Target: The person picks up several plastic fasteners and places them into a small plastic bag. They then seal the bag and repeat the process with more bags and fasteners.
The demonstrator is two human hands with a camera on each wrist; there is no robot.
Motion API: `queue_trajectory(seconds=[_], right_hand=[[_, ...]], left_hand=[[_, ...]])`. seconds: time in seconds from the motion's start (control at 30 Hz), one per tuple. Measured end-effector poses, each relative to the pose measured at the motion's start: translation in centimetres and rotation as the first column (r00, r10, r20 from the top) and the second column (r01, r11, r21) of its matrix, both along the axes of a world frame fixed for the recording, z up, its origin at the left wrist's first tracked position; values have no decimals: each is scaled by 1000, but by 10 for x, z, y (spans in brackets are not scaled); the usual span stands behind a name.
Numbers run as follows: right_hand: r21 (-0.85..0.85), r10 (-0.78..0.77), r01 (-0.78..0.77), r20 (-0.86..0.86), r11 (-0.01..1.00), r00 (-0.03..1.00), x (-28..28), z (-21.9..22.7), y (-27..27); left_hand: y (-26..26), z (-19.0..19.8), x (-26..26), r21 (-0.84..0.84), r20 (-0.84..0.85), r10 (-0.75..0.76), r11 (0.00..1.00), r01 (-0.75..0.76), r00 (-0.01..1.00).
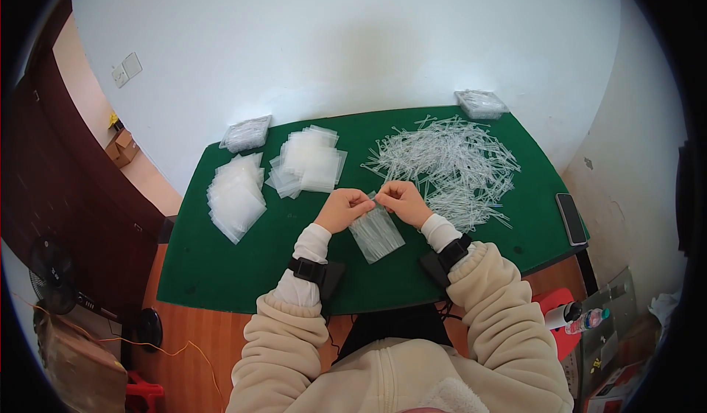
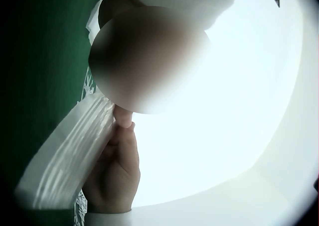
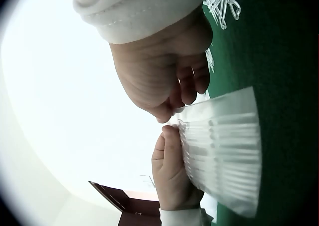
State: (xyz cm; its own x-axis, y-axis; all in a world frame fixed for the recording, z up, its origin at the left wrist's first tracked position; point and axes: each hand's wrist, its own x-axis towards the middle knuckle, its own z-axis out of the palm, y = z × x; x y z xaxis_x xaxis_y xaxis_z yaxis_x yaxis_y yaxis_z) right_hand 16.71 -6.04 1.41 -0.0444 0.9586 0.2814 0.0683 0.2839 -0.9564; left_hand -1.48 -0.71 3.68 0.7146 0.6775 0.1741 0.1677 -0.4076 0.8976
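A clear plastic bag (image 1: pixel 378 235) packed with thin clear sticks hangs from both hands over the green table. My left hand (image 1: pixel 344 210) pinches its top edge at the left corner; in the right wrist view, this hand (image 3: pixel 175 171) has its thumb against the bag (image 3: pixel 227 153). At the other corner, my right hand (image 1: pixel 405 203) pinches the same edge, fingertips close to the left's. The left wrist view has a blurred disc over much of the near hand, while the right hand (image 2: pixel 117 171) shows below it beside the bag (image 2: pixel 70 151).
Loose clear sticks (image 1: pixel 449 151) with looped ends lie heaped at the back right of the green table (image 1: pixel 213 273). Two stacks of flat clear bags (image 1: pixel 237 196) are at left. Filled packs (image 1: pixel 246 134) stand at both back corners; a phone (image 1: pixel 569 218) lies at the right edge.
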Motion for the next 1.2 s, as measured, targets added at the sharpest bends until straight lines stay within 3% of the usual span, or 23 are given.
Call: queue_trajectory(seconds=[0.07,0.23,0.33,0.57,0.77,0.83,0.87,0.97,1.0,1.2], right_hand=[[-3,6,-6,6,1000,1000,1,-1,1],[-6,-5,6,29,1000,1000,0,-2,1],[36,-20,19,34,999,999,0,-1,0],[152,-225,203,152,967,962,7,-3,4],[199,-299,267,155,943,942,6,2,2],[219,-370,325,216,920,903,4,5,-2],[221,-368,321,220,921,904,4,3,-2],[549,-421,81,530,832,736,3,-2,1],[549,-420,78,531,832,736,2,-1,0],[461,-343,50,578,886,740,-1,4,-2]], left_hand=[[1,-4,3,98,44,32,995,-36,999],[2,-11,6,157,60,63,985,-72,996],[5,-15,8,192,154,86,975,-115,984],[14,-13,-2,193,79,95,975,-109,992],[15,-11,-6,183,70,123,974,-134,990],[11,-11,-5,353,24,181,919,-178,983],[9,-11,-4,434,5,213,880,-194,977],[2,-14,5,558,-2,173,817,-142,985],[1,-14,6,615,-12,151,780,-112,988],[-3,-12,8,605,-25,173,787,-123,985]])
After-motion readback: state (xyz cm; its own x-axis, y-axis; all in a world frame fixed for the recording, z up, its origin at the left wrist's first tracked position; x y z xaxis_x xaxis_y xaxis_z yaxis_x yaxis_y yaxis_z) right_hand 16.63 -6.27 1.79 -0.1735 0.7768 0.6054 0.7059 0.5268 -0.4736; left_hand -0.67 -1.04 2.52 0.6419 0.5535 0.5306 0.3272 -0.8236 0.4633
